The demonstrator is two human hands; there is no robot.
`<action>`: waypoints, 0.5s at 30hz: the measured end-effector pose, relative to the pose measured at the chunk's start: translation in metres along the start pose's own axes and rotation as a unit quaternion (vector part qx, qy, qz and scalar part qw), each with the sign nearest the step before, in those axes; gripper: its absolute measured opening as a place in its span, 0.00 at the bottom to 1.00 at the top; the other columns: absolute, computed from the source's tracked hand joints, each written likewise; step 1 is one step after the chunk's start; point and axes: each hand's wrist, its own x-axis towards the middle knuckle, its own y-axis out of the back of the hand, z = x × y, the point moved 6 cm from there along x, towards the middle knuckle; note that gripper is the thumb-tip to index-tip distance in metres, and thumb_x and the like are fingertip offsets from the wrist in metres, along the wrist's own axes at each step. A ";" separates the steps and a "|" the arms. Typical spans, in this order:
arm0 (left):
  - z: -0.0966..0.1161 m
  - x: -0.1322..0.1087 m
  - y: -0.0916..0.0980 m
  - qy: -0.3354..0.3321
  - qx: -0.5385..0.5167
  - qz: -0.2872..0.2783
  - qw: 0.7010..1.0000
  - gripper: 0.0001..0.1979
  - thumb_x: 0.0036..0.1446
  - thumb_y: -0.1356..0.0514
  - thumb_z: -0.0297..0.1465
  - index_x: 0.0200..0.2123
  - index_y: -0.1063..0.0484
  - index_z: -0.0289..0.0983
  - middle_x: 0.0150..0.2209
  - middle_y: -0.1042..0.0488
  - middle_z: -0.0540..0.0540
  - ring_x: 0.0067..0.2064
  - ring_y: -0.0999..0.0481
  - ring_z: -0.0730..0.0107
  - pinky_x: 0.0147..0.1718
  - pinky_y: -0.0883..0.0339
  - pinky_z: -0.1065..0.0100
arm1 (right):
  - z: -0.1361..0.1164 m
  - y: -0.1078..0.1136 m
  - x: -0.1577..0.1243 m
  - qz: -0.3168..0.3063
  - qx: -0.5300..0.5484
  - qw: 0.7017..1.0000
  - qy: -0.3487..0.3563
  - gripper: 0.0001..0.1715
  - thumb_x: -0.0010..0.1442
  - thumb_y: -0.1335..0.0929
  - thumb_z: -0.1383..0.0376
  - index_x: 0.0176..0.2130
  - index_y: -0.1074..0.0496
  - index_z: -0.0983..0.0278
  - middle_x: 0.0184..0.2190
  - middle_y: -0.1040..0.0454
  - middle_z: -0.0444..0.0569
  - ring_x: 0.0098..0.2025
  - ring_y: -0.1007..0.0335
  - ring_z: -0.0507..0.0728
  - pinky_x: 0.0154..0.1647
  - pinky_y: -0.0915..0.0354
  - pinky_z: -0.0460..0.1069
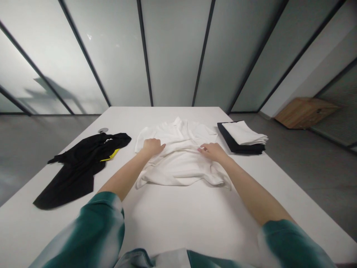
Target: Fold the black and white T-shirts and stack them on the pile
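A white short-sleeved shirt (181,165) lies wrinkled on the table, its collar toward the far side and its lower edge toward me. My left hand (153,146) is closed on the cloth at the shirt's left side, with the fingers curled. On the right side, my right hand (212,150) pinches the fabric between thumb and fingers. Creases run across the shirt from one hand to the other. The cloth under both palms is hidden.
A rumpled black garment (80,163) with a yellow strip (111,155) lies on the left of the white table (184,219). Behind it is a small round grey disc (103,130). At the right, folded white cloth (242,133) rests on folded black cloth (245,149). A wooden cabinet (304,112) stands beyond.
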 end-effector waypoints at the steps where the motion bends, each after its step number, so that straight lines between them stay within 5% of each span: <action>1: 0.001 0.002 -0.001 -0.003 -0.002 0.034 0.999 0.28 0.64 0.53 0.49 0.51 0.27 0.35 0.49 0.23 0.31 0.52 0.25 0.47 0.47 0.32 0.54 | -0.001 0.002 0.005 0.023 0.005 1.000 0.007 0.28 0.68 0.41 0.51 0.54 0.26 0.62 0.50 0.22 0.56 0.54 0.29 0.64 0.57 0.39 0.56; 4: 0.000 0.010 -0.019 0.004 -0.030 0.050 0.998 0.31 0.64 0.54 0.49 0.60 0.34 0.37 0.59 0.32 0.31 0.60 0.33 0.44 0.52 0.35 0.48 | -0.006 -0.003 0.016 0.072 0.012 0.997 0.021 0.30 0.68 0.41 0.53 0.61 0.32 0.63 0.64 0.35 0.57 0.64 0.40 0.64 0.62 0.43 0.57; 7: -0.010 0.019 -0.044 0.032 -0.043 0.007 0.999 0.39 0.61 0.56 0.56 0.67 0.43 0.38 0.69 0.48 0.30 0.68 0.48 0.37 0.59 0.48 0.35 | -0.006 -0.022 0.018 0.049 0.005 0.998 -0.028 0.34 0.68 0.42 0.51 0.66 0.39 0.64 0.68 0.43 0.60 0.67 0.46 0.68 0.63 0.46 0.61; 10: -0.025 0.027 -0.056 0.029 -0.048 -0.002 0.998 0.44 0.60 0.59 0.59 0.70 0.51 0.38 0.72 0.57 0.32 0.71 0.59 0.37 0.62 0.60 0.33 | -0.013 -0.031 0.007 0.026 -0.030 0.997 -0.069 0.36 0.68 0.43 0.50 0.67 0.41 0.67 0.66 0.41 0.66 0.65 0.43 0.72 0.60 0.44 0.64; 15: -0.037 0.032 -0.056 0.004 -0.019 0.007 1.000 0.45 0.60 0.59 0.58 0.71 0.51 0.34 0.72 0.56 0.31 0.71 0.58 0.39 0.65 0.63 0.40 | -0.030 -0.018 -0.016 -0.008 -0.082 0.994 -0.075 0.34 0.67 0.41 0.48 0.58 0.30 0.69 0.51 0.26 0.69 0.55 0.31 0.71 0.56 0.45 0.66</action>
